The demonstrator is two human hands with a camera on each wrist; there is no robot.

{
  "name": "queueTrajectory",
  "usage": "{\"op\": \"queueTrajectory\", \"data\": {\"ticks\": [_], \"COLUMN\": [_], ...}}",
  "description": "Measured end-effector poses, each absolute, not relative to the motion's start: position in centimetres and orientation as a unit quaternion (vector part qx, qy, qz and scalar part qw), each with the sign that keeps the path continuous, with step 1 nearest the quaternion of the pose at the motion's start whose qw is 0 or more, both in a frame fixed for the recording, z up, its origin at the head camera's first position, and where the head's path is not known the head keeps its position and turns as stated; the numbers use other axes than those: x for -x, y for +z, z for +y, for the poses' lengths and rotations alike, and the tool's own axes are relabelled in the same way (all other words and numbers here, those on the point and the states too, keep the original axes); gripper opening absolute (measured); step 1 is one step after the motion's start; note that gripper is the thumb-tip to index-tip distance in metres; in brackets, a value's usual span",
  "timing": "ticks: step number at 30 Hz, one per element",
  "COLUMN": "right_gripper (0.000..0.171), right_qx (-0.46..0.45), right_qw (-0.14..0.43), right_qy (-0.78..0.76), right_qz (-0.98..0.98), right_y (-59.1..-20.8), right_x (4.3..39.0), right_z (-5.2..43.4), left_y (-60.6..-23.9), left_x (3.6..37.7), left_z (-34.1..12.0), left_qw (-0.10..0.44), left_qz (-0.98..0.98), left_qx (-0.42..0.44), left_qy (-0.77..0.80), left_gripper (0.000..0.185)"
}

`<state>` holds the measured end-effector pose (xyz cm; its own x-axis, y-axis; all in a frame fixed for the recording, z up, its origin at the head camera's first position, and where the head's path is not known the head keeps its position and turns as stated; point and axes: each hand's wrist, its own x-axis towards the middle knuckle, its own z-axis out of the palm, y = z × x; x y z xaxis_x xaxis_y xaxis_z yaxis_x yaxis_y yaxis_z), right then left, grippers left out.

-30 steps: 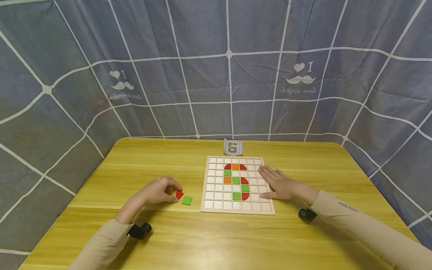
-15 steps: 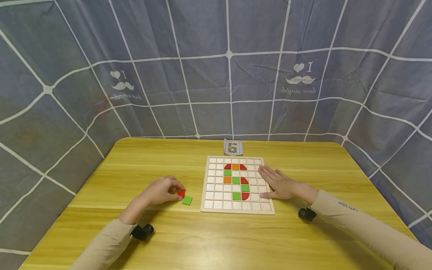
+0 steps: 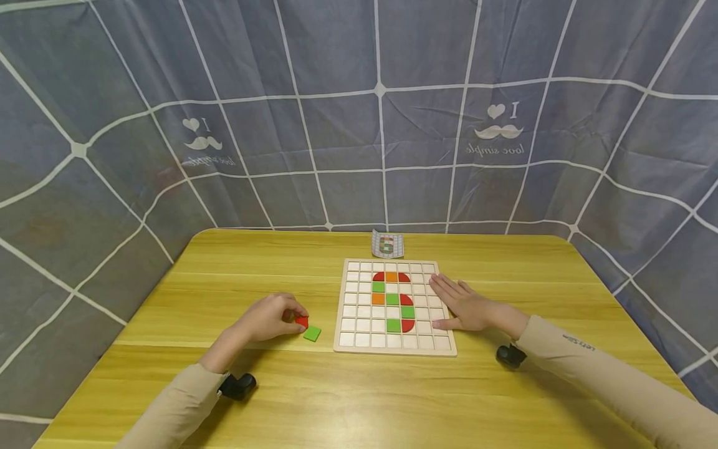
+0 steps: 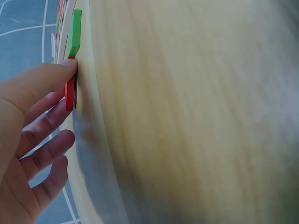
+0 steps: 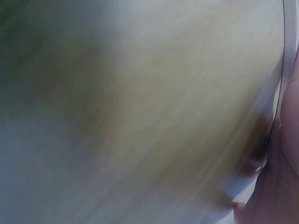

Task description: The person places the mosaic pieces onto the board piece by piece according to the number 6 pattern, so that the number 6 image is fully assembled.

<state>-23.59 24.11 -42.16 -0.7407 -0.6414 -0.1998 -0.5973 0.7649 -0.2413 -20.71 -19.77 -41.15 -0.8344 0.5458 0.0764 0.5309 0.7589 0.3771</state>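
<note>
A wooden grid board (image 3: pixel 394 347) lies on the table, with red, orange and green tiles set in its middle cells. My left hand (image 3: pixel 269 317) pinches a small red tile (image 3: pixel 302 322) (image 4: pixel 70 94) on the table left of the board. A green square tile (image 3: pixel 311 333) (image 4: pixel 74 33) lies flat just beside the red one. My right hand (image 3: pixel 462 305) rests flat, fingers straight, on the board's right edge. The right wrist view is blurred and shows only table wood and a bit of that hand (image 5: pixel 280 186).
A small pattern card (image 3: pixel 387 244) stands behind the board at the table's far edge. The yellow wooden table (image 3: pixel 359 399) is enclosed by a grey-blue cloth (image 3: pixel 359 125) with white lines on all three sides.
My left hand closed its fingers round the red tile and nudged it slightly right, towards the green tile. The right hand stayed still.
</note>
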Motion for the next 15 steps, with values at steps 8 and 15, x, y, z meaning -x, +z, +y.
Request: {"op": "queueTrajectory", "data": {"ticks": [8, 15], "right_gripper": [0.092, 0.092], "right_qx": [0.336, 0.334], "right_qw": [0.134, 0.137], "right_qy": [-0.081, -0.084], "right_qz": [0.929, 0.929], "right_y": [-42.22, -42.19], "right_x": [23.67, 23.64], "right_z": [24.13, 24.14], "left_y": [-41.05, -40.56], "left_x": [20.83, 20.7], "left_z": [-19.59, -19.15], "left_qw": [0.006, -0.007], "left_qz": [0.939, 0.938], "left_qx": [-0.289, -0.287], "left_qy": [0.188, 0.193], "left_gripper": [0.019, 0.022]}}
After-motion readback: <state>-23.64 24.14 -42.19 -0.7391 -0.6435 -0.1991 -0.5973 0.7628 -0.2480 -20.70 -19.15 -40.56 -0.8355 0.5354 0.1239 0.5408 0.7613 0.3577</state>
